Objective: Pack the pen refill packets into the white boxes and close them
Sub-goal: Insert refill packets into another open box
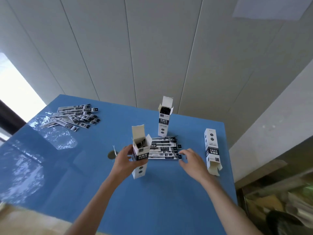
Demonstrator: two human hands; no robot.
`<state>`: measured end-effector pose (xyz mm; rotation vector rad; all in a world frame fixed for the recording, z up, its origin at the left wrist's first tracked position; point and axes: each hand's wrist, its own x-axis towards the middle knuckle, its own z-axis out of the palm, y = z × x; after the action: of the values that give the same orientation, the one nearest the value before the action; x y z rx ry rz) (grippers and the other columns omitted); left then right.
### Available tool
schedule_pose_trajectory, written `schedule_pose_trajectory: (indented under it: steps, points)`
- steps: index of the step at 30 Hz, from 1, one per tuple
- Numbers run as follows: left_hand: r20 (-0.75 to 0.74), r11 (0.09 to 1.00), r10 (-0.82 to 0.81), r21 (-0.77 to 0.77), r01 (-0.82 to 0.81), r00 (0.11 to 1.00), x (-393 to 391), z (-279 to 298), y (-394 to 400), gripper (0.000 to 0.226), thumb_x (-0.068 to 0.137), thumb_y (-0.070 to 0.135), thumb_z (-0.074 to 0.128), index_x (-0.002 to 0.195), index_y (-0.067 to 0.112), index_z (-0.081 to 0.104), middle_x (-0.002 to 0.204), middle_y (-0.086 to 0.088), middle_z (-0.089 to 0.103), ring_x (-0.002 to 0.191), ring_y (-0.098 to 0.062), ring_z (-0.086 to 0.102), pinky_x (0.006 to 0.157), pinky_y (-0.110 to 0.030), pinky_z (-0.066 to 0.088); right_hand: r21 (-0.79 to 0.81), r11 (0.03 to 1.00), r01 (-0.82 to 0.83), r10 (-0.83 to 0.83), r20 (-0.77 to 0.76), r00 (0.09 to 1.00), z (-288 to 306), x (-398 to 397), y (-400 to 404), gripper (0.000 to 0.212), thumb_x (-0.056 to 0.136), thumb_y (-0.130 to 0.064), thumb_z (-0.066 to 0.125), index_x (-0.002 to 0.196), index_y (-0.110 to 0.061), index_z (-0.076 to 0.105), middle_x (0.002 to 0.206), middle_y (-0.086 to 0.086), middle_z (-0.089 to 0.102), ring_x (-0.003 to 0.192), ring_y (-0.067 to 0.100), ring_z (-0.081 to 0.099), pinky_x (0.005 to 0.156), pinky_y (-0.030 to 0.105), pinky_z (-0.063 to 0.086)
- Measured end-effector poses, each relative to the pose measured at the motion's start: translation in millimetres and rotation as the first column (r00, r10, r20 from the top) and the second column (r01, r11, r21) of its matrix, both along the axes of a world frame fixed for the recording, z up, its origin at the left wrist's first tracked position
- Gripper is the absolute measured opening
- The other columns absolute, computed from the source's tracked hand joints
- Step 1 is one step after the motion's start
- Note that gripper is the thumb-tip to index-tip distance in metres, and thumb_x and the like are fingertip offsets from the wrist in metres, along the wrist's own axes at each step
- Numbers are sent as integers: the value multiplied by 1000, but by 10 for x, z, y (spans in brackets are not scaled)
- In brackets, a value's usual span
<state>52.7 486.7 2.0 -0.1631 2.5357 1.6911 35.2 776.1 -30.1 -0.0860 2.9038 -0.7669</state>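
Note:
My left hand grips an upright white box near the middle of the blue table; its top flap is open and dark refill packets show inside. Just right of it lies a flat pile of refill packets. My right hand hovers with spread fingers at the pile's right end, holding nothing. A second upright box with an open top stands behind the pile, filled with packets. A third white box lies on its side at the right, its open end toward me.
A loose heap of more refill packets lies at the table's far left. A small round hole with a bit of white wrapper sits left of my left hand. Grey wall panels rise behind; cluttered shelves stand right of the table edge.

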Motion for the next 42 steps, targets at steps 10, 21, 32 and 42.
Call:
schedule_pose_trajectory:
  steps: [10, 21, 32, 42]
  points:
    - [45, 986, 156, 44, -158, 987, 182, -105, -419, 52, 71, 7, 89, 107, 28, 58, 95, 10, 72, 90, -6, 67, 78, -27, 57, 119, 986, -115, 121, -47, 992, -193, -337, -335, 51, 96, -28, 58, 145, -19, 45, 146, -4, 43, 132, 22, 43, 105, 37, 42]
    - [45, 979, 185, 73, -188, 982, 267, -173, -485, 53, 72, 2, 87, 109, 25, 56, 98, 16, 70, 97, -13, 68, 81, -34, 58, 264, 958, -115, 127, -30, 991, -313, -499, -504, 38, 96, -28, 56, 134, -21, 55, 129, -4, 50, 124, 20, 42, 97, 35, 45]
    - [47, 981, 175, 73, -178, 983, 277, -189, -456, 64, 70, 0, 87, 116, 29, 55, 103, 10, 70, 98, -8, 66, 80, -31, 58, 209, 977, -29, 55, -116, 992, -308, -530, -470, 21, 90, -25, 59, 107, -19, 70, 107, -3, 66, 104, 21, 55, 84, 35, 49]
    - [53, 982, 169, 78, -173, 984, 299, -191, -405, 62, 71, 3, 88, 114, 35, 55, 105, 3, 71, 96, -14, 68, 83, -37, 60, 189, 982, -25, 46, -109, 993, -265, -483, -445, 7, 87, -26, 67, 87, -22, 72, 93, -6, 63, 92, 17, 58, 75, 33, 49]
